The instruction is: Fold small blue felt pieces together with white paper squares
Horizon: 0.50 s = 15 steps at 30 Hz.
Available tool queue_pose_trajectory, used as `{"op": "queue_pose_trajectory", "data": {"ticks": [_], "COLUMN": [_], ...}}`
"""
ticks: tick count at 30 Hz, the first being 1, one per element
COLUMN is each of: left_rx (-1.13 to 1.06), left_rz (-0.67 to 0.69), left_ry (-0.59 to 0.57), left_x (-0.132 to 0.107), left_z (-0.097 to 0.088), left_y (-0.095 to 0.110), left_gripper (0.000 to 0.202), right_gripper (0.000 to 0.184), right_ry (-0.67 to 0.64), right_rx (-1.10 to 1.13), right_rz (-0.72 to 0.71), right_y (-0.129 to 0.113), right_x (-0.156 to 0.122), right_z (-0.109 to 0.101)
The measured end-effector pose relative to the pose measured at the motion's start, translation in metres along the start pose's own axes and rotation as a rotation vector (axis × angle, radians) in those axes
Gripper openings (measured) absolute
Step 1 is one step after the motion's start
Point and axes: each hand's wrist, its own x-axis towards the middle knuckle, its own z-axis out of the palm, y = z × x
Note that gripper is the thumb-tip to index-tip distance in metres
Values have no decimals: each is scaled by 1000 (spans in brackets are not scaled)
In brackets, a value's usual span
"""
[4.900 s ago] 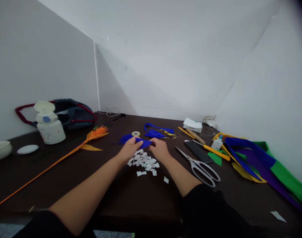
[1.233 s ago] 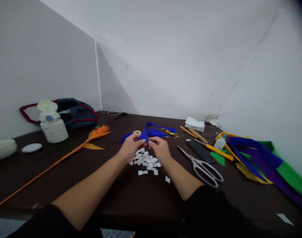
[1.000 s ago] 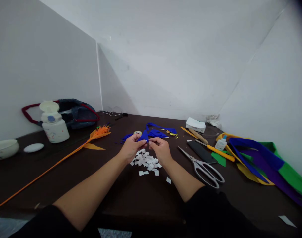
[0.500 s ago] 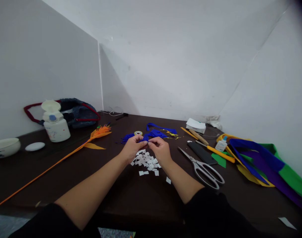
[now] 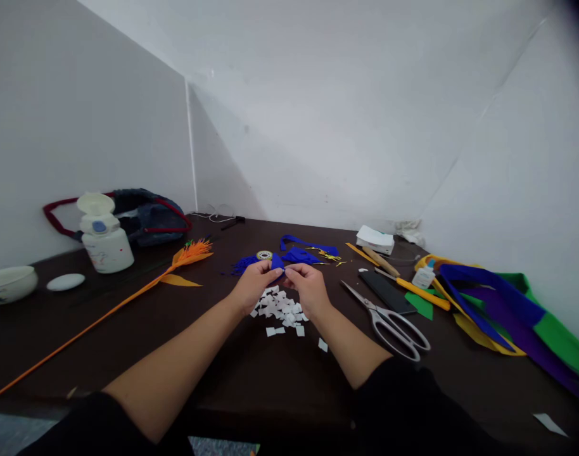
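A small blue piece of thin, paper- or cloth-like material (image 5: 277, 261) stands up between my hands. My left hand (image 5: 254, 285) pinches it between thumb and fingers. My right hand (image 5: 309, 286) is closed too, its thumb and finger meeting the piece's near right edge; a tiny pale spot shows there, too small to name. Under my hands lies a heap of small white squares (image 5: 280, 309). Just beyond are a blue fringed bundle (image 5: 244, 265), a round spool-like roll (image 5: 264, 255), blue strips (image 5: 301, 255) and yellow threads (image 5: 331, 256).
Scissors (image 5: 389, 320) lie right of my right forearm, beside a dark flat object (image 5: 387, 292), a yellow-handled tool (image 5: 422, 295), a glue bottle (image 5: 423, 275) and coloured strips (image 5: 493, 304). On the left are a long-stemmed orange flower (image 5: 192, 253), a white bottle (image 5: 108, 247) and a bowl (image 5: 9, 284).
The blue piece now rises as a pointed shape above my left fingertips, apart from the blue strips behind. My right fingers have shifted slightly; both hands stay in nearly the same place.
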Motion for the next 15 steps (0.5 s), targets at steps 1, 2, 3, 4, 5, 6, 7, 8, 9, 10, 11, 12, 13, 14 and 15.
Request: {"op": "queue_pose_trajectory", "data": {"ticks": [1,2,3,4,5,6,7,8,9,10,11,12,13,14,15], "left_rx": [12,26,42,55,63,69,72,77,85,98,114,131,148,163,175], "left_rz": [6,11,15,19,22,26,30,34,40,47,54,61,66,71,76], "left_ry": [-2,-5,-8,-9,-8,-5,0,4,7,9,11,14,17,22,27], "left_x": [0,0,0,-1,-1,-1,-1,-1,-1,-1,0,0,0,0,0], "left_z": [0,0,0,-1,-1,-1,-1,-1,-1,-1,-1,-1,-1,-1,-1], "left_y": [0,0,0,0,0,0,0,0,-1,-1,-1,-1,-1,-1,-1], "left_gripper": [26,26,26,25,25,25,25,25,24,24,24,24,24,25,25], "right_gripper": [18,19,19,19,19,19,19,18,18,18,18,17,17,18,18], "right_ry": [-2,-6,-10,-14,-16,-18,-20,-22,-24,-25,-25,-23,-17,-10,-6], "right_rx": [21,38,50,58,63,64,64,63,62,61,57,51,44,38,33], "right_rz": [12,23,33,43,51,56,59,58,57,55,54,53,51,49,48], "right_y": [1,1,2,2,2,1,1,0,0,-1,-1,-1,-1,-1,-1], "right_x": [0,0,0,0,0,0,0,0,0,1,1,1,1,1,1], "right_z": [0,0,0,0,0,0,0,0,0,0,0,-1,-1,-1,-1]}}
